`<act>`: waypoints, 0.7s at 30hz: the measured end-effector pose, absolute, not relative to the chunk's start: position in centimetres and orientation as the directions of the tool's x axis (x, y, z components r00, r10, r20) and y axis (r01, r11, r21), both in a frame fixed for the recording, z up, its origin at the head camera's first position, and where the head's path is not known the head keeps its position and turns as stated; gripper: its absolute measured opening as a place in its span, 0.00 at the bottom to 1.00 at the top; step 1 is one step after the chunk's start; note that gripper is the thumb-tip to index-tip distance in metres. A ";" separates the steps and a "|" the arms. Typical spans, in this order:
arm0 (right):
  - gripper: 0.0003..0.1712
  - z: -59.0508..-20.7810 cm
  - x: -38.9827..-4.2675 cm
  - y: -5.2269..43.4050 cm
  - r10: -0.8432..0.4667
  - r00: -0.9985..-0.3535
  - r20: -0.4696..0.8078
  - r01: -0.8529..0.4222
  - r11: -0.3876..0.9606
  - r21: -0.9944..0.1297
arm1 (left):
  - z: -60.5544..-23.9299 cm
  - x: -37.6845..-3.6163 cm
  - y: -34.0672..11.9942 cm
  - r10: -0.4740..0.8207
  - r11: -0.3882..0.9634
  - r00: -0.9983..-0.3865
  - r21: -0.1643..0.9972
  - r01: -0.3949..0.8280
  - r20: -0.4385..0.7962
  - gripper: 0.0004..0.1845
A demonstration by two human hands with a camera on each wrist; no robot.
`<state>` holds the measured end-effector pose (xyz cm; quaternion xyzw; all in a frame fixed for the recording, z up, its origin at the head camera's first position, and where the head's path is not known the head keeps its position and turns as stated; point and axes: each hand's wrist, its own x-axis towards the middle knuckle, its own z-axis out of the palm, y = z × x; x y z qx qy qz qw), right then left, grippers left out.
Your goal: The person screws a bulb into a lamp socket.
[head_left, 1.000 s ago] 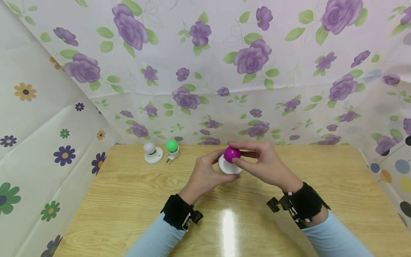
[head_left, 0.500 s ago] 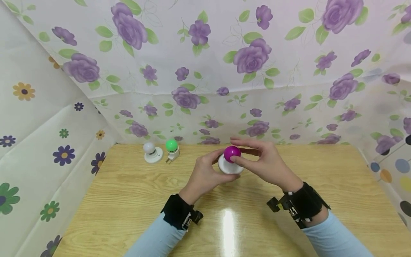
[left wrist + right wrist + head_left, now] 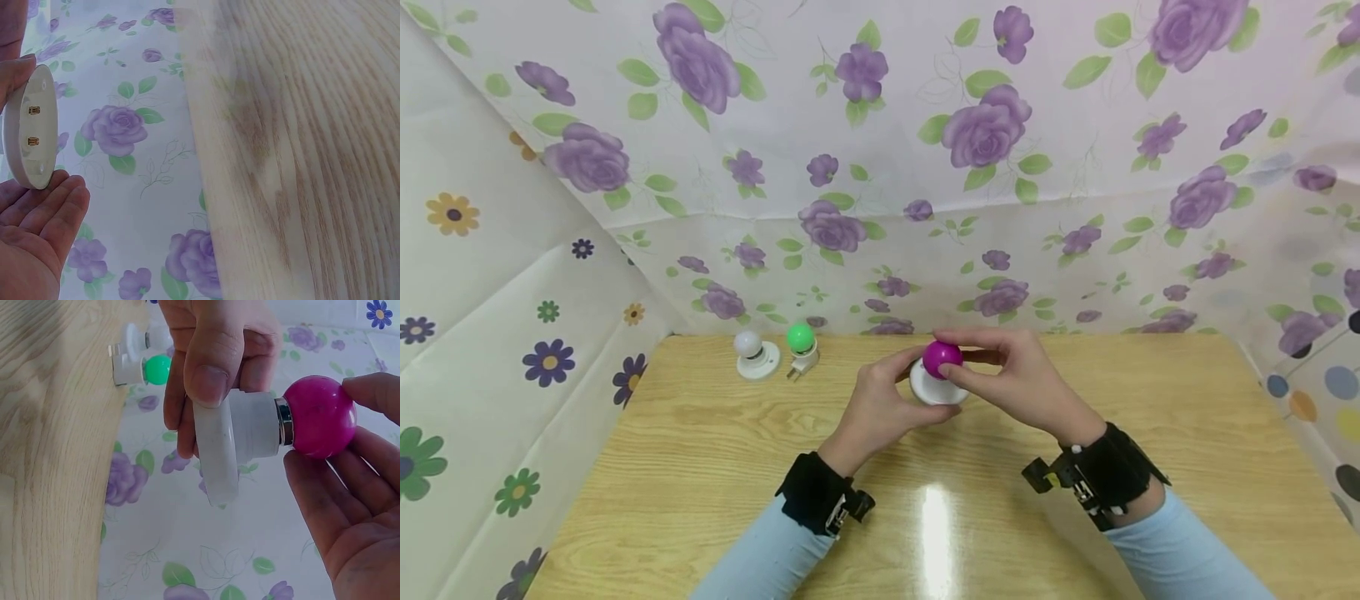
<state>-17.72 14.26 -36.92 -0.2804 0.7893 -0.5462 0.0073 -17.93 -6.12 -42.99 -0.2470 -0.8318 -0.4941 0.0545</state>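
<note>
— Floral sheeting [image 3: 880, 125] printed with purple roses hangs all around as a backdrop, right? And below it?

— Below it sits a light wooden surface [image 3: 700, 467] with a glossy patch of reflected light near the front edge. Both forearms in pale blue sleeves reach over it, each with a black wrist strap.

— What are the hands doing?

— They meet above the far middle of the surface. The left hand [image 3: 880, 408] grips a round white lamp base [image 3: 934, 390], thumb curled over its rim, fingers behind it. The wrist view shows two metal contacts on the flat back of the base [image 3: 30, 128], held on edge between thumb and fingers.

— And the right hand?

— The right hand [image 3: 1018, 383] pinches a magenta bulb [image 3: 942, 357], fingertips and thumb wrapped round the ball. In the right wrist view the bulb [image 3: 320, 415] sits in the white socket collar of the base [image 3: 240, 434], a metal ring showing at the joint. So the bulb and base are together, held up off the surface between the two hands.

— Anything else out there?

— Near the far left edge stand a white bulb on a round base [image 3: 755, 354] and, just beside it, a green bulb on a small white plug socket [image 3: 802, 348], both well apart from the hands.
</note>
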 end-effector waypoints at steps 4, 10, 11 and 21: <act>0.20 -37.0 -17.7 14.2 -0.428 -0.852 0.302 -0.425 0.229 -0.876 | -43.0 -18.0 -6.2 0.361 0.385 -0.869 0.794 0.470 0.339 0.36; 0.21 -36.9 -17.7 14.0 -0.417 -0.853 0.315 -0.434 0.230 -0.871 | -43.1 -18.0 -6.3 0.359 0.383 -0.868 0.794 0.472 0.343 0.35; 0.21 -36.9 -17.7 14.0 -0.417 -0.853 0.314 -0.434 0.234 -0.870 | -43.2 -18.0 -6.3 0.358 0.384 -0.869 0.794 0.471 0.342 0.35; 0.24 -36.8 -17.8 14.1 -0.476 -0.834 0.279 -0.434 0.254 -0.864 | -43.0 -18.1 -6.3 0.355 0.403 -0.874 0.790 0.462 0.331 0.36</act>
